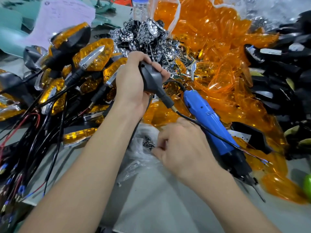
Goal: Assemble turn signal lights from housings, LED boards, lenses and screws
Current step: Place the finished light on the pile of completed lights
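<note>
My left hand grips a black turn signal housing by its body, back side up, its stalk pointing down to the right with a thin black wire trailing from it. My right hand reaches down with curled fingertips into a small heap of screws on clear plastic; whether it pinches one is hidden. A blue electric screwdriver lies on the table just right of that hand, partly under the wire.
Finished amber-lensed signals with black wires pile up on the left. Chrome reflector inserts heap behind. Loose orange lenses fill the centre right, black housings the far right. A water bottle stands at the back.
</note>
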Motion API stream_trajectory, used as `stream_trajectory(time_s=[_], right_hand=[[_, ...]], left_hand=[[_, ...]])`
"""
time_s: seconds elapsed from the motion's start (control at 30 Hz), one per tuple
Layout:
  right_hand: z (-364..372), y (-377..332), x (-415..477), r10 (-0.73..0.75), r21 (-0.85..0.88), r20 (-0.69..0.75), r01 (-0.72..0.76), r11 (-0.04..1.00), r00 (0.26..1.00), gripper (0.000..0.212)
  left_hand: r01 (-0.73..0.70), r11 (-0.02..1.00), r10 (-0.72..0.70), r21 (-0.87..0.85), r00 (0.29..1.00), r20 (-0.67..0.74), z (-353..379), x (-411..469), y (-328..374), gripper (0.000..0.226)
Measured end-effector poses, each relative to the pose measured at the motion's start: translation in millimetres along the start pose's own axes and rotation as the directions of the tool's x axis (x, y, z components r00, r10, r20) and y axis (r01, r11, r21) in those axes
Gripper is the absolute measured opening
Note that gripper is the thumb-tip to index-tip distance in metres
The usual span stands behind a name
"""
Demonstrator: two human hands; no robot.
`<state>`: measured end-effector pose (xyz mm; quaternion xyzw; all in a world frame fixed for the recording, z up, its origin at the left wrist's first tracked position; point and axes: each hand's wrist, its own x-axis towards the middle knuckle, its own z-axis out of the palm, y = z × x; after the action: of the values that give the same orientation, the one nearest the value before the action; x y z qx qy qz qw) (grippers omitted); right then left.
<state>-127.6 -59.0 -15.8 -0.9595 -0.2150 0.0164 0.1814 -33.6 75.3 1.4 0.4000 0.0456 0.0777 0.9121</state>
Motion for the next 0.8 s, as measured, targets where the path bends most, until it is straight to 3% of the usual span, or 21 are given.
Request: stream_trajectory(time_s=[0.03,0.13,0.2,0.3,0.4,0.47,0.63,0.8], right_hand=[[1.5,-1.9,0.4,-0.021,0.023,-0.005,0.021,1.0,1.0,0.01],[4.9,-10.1,7.2,-0.053,0.058,0.052,0.05,0.997,0.997,0.025],[6.8,-14.6,10.1,-0.064,-0.037,0.078,0.067,0.997,0.995,0.016],[8.3,-16.4,13.1,-0.072,-0.126,0.018,0.074,0.989,0.997,0.022],[5.6,-13.8,17.3,-0.066,-0.057,0.085,0.071,0.996,0.994,0.004],[5.7,-9.2,17.1,-0.045,0.038,0.07,0.042,0.998,0.997,0.007],[17.5,-2.4,5.0,-0.086,0.092,-0.151,0.101,0.991,0.985,0.011],[21.5,2.9,0.7,-0.006,0.302,-0.203,0.069,0.951,0.979,0.005]], left_hand=[[0.004,1.0,-0.004,0.003,1.0,0.001,-0.2,0.1,0.0,0.021],[0.005,1.0,-0.005,0.014,1.0,0.005,-1.2,-0.1,-0.4,0.022],[0.022,0.999,-0.023,0.025,1.0,0.012,-0.4,-1.3,-2.4,0.023],[0.042,0.999,-0.042,0.031,0.999,0.009,1.5,-2.7,-6.8,0.023],[0.048,0.995,-0.048,0.082,0.999,-0.003,3.1,-3.7,-11.4,0.022],[0.05,0.993,-0.05,0.109,0.999,-0.004,3.4,-4.7,-13.9,0.02],[0.087,0.99,-0.085,0.111,0.996,-0.016,3.5,-4.0,-18.1,0.022],[0.1,0.985,-0.093,0.144,0.994,-0.056,5.6,-5.2,-18.9,0.036]])
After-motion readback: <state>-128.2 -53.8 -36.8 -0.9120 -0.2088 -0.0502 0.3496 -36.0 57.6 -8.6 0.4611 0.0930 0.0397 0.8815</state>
